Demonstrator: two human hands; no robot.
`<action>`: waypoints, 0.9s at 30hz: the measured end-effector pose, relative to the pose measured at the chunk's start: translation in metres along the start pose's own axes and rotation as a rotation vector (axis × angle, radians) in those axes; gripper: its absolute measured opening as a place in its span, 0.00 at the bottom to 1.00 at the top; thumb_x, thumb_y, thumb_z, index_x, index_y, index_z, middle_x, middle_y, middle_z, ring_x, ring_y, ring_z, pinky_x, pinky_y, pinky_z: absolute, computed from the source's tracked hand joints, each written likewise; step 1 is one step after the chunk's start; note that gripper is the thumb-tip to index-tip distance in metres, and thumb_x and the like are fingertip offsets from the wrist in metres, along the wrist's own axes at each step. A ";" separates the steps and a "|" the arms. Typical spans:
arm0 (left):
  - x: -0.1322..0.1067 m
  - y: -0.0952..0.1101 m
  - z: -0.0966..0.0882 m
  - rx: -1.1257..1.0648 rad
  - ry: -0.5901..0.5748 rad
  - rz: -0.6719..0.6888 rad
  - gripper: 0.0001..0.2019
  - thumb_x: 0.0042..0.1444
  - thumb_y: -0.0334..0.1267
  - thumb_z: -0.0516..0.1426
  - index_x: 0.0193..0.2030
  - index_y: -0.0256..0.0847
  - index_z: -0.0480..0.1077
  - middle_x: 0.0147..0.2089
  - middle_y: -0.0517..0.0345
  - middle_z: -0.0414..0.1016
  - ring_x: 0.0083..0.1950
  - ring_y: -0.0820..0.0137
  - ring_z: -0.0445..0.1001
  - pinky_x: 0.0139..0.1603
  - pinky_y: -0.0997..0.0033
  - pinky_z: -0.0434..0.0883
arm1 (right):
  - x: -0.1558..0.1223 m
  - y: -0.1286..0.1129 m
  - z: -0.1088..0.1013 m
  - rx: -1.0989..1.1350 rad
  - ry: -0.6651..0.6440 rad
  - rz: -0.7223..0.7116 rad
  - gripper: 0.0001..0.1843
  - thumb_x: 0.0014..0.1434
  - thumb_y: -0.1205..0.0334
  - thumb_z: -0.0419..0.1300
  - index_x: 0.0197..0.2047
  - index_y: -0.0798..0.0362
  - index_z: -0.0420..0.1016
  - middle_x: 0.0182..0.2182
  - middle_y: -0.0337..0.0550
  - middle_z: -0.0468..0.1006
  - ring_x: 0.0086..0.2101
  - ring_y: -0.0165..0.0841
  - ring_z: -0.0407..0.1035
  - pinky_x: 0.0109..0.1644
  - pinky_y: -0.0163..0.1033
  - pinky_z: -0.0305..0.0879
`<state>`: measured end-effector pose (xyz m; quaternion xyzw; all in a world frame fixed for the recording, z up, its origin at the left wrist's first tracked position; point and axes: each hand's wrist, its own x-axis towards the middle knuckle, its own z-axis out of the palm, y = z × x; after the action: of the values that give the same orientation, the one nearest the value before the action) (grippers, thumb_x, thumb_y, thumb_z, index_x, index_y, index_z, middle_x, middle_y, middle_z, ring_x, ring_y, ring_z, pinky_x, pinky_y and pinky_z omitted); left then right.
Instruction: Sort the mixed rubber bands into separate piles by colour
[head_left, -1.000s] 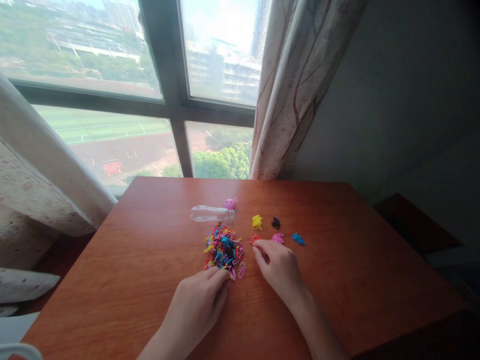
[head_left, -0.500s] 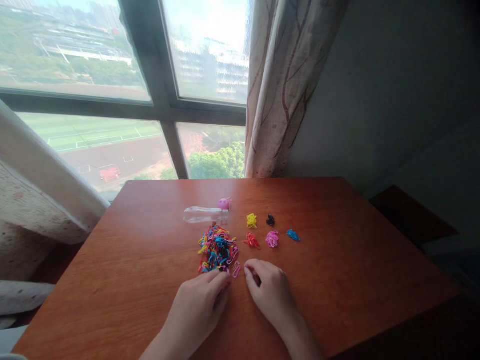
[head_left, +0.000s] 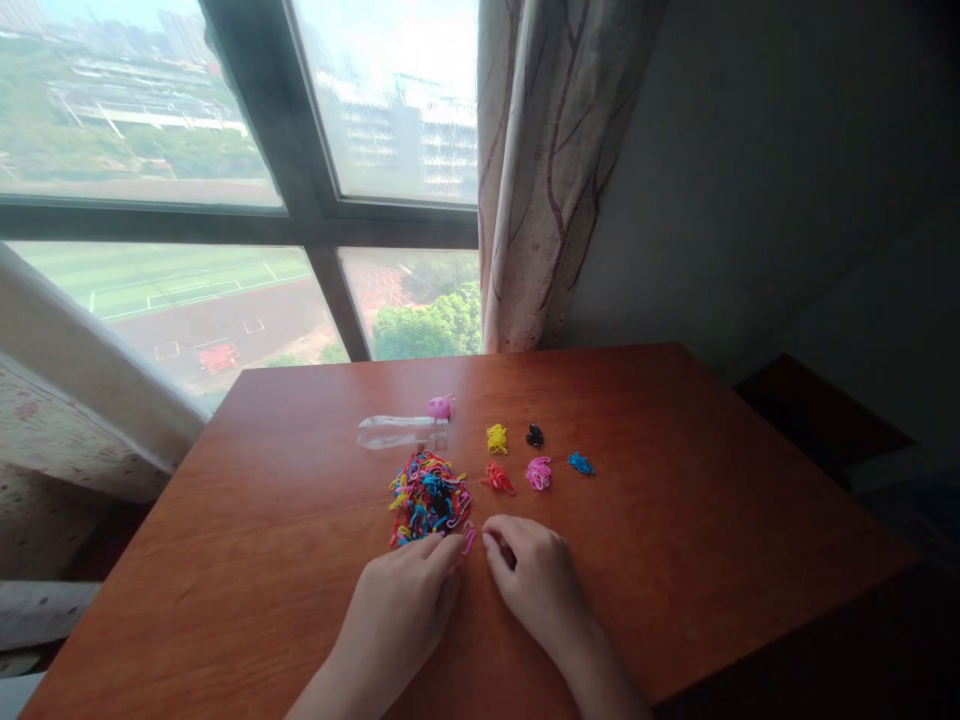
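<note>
Mixed pile of clips (head_left: 429,497), the little plastic loop kind, on the brown table (head_left: 637,560) in front of you. All from the head view, the only one here.

So your left hand (head_left: 401,595) rests at the near edge of the mixed pile, thumb and forefinger tips close together; can't tell if there's a clip between them. Your right hand (head_left: 536,570) is just off the pile's near right side, fingers curled in, thumb close to the forefinger. No clip visible there, but I can't say for sure it's got nothing. One loose pink clip (head_left: 469,538) pokes out at the pile's near right edge, between your hands.

Progress-wise, I'd call it early days: the single-colour heaps look small next to what's left in the mix. Right of the mixed pile you've got red (head_left: 497,479), then pink (head_left: 538,473), then blue (head_left: 581,463) farthest out; beyond it to the right, yellow (head_left: 496,438) and black (head_left: 535,436).

Head count: one mixed pile, five single-colour heaps, one clear bottle (head_left: 397,432) lying on its side just beyond the pile, one pink cap (head_left: 441,407) behind the bottle's neck. Individual clips overlap too much to count, sorry.
</note>
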<state>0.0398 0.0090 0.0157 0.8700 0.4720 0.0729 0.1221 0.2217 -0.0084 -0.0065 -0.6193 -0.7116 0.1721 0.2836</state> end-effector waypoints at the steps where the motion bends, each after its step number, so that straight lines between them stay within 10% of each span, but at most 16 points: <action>1: 0.001 0.001 0.000 0.012 -0.003 -0.001 0.12 0.65 0.32 0.49 0.47 0.46 0.72 0.43 0.57 0.81 0.41 0.64 0.81 0.37 0.70 0.72 | 0.000 0.000 0.000 0.000 -0.004 0.002 0.09 0.63 0.68 0.54 0.35 0.48 0.72 0.29 0.36 0.77 0.30 0.31 0.70 0.35 0.34 0.54; 16: 0.024 0.005 -0.017 0.071 -0.025 -0.013 0.12 0.66 0.33 0.48 0.38 0.44 0.72 0.35 0.59 0.79 0.35 0.69 0.79 0.30 0.75 0.64 | -0.001 -0.001 -0.002 -0.003 -0.005 -0.006 0.09 0.63 0.69 0.54 0.34 0.49 0.72 0.29 0.36 0.76 0.30 0.31 0.69 0.35 0.34 0.54; 27: 0.108 0.041 -0.033 -0.033 -0.040 0.118 0.08 0.60 0.34 0.53 0.37 0.44 0.74 0.37 0.56 0.80 0.36 0.67 0.78 0.34 0.74 0.69 | -0.002 0.005 0.004 -0.145 0.012 0.037 0.08 0.57 0.71 0.57 0.30 0.50 0.71 0.26 0.36 0.76 0.27 0.31 0.70 0.30 0.36 0.49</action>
<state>0.1234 0.0832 0.0605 0.8955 0.4162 0.0700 0.1412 0.2229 -0.0088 -0.0131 -0.6522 -0.7091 0.1214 0.2390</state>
